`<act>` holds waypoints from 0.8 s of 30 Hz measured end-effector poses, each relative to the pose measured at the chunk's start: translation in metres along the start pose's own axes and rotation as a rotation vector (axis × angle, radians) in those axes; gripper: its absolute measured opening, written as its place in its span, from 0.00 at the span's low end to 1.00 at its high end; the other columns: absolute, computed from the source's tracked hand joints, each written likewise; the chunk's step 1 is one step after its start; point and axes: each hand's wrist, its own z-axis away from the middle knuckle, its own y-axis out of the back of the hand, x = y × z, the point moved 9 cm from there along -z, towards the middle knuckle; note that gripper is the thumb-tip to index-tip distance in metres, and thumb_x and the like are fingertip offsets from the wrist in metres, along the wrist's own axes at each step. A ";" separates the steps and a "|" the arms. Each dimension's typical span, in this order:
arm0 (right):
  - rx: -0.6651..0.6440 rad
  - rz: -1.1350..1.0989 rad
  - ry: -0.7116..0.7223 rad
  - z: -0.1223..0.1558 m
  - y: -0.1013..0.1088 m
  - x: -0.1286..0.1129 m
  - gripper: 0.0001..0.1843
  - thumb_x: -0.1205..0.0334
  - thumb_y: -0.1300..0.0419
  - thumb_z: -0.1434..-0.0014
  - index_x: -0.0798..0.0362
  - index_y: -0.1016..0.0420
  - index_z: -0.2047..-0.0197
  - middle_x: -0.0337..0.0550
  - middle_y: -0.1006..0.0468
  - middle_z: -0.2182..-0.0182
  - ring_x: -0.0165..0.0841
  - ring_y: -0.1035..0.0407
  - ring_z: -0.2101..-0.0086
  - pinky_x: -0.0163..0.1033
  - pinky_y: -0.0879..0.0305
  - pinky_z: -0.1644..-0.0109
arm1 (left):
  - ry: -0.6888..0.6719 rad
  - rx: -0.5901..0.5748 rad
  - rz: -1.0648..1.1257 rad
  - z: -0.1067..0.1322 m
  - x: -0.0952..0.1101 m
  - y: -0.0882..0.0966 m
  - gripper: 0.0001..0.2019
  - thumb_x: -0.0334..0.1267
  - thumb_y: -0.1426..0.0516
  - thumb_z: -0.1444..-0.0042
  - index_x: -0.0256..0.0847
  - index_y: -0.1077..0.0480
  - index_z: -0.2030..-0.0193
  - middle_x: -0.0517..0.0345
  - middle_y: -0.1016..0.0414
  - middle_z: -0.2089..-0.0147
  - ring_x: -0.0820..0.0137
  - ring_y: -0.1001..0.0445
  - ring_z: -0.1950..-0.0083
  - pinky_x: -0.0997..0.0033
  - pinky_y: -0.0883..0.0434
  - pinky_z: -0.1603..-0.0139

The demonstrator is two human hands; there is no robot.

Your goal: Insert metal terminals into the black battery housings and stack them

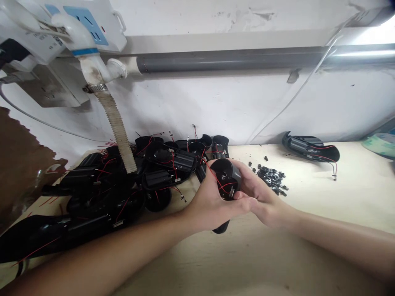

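Observation:
Between my two hands is a black plastic housing (230, 172), curved at its top end, with thin red wires inside. My left hand (212, 205) wraps its near left side, thumb along the rim. My right hand (259, 197) grips it from the right, its fingers partly hidden behind the housing. The housing's lower end shows beneath my left hand. Just right of my hands lies a pile of small black parts (273, 177) on the table. A heap of similar black housings (169, 164) with red wires fills the table to the left.
One more wired housing (310, 148) rests at the back right. A ribbed hose (115, 127) hangs from a white pipe fitting (92, 61) into the heap. Along the wall runs a grey pipe (231, 61). A roll of tape (379, 144) is at the right edge of the wooden table (216, 267).

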 end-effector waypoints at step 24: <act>0.086 -0.163 -0.089 -0.012 0.024 0.019 0.24 0.61 0.33 0.31 0.38 0.22 0.34 0.43 0.18 0.47 0.38 0.22 0.55 0.44 0.22 0.53 | 0.049 0.294 -0.095 0.007 -0.024 0.027 0.27 0.28 0.39 0.47 0.46 0.37 0.41 0.53 0.29 0.42 0.58 0.29 0.39 0.50 0.31 0.36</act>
